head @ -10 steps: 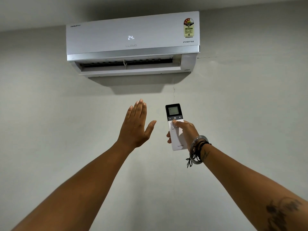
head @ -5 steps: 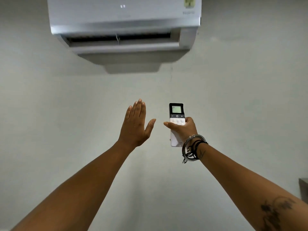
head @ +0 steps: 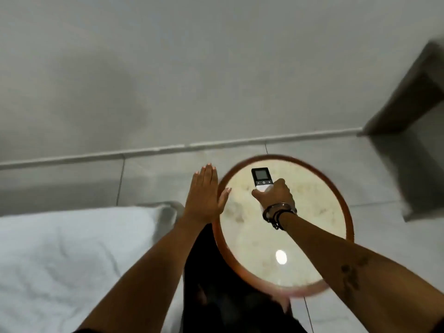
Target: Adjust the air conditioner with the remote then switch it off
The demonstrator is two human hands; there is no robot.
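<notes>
Over a round side table (head: 346,212) with a pale marbled top and a reddish-brown rim, the right hand (head: 276,195) grips the remote (head: 262,179), fingers wrapped around its white lower body. Its dark upper part, with a small grey screen and a row of buttons, sticks out beyond the knuckles and points away from the person. Whether the remote touches the tabletop cannot be told. Bangles and dark cords circle the right wrist (head: 278,212). Just left of the remote, apart from it, the left hand (head: 204,195) is held flat and empty with fingers together, thumb out toward the table's rim. White bedding (head: 72,248) lies at lower left, grey floor tiles (head: 156,179) and a wall beyond.
</notes>
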